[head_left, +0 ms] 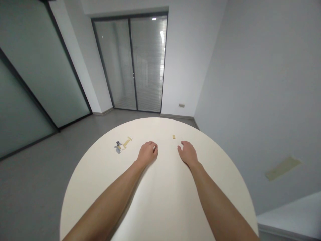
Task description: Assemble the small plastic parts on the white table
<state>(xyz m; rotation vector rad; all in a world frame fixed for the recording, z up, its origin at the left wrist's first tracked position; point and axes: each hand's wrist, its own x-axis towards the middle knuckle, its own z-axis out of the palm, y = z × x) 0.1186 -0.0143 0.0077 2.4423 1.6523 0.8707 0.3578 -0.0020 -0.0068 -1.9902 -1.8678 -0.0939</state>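
My left hand (147, 152) rests on the white round table (163, 194), its fingers loosely curled with a small gap beside the thumb. Nothing shows in it. My right hand (188, 153) lies on the table to the right, thumb and forefinger apart, holding nothing visible. Just beyond it, between the two hands, is a small flat yellow piece (174, 137), touched by neither. Left of my left hand lies a loose cluster of small grey and dark pieces (117, 147), which look like toy bricks. A narrow tan strip-like piece (126, 142) with a pale end extends from that cluster.
The table's curved far edge (152, 118) lies beyond my hands. Behind it stand a glazed door with a dark frame (132, 63) and a white wall (190, 60). Frosted panels (37, 63) are on the left. A beige strip (283, 168) marks the right wall.
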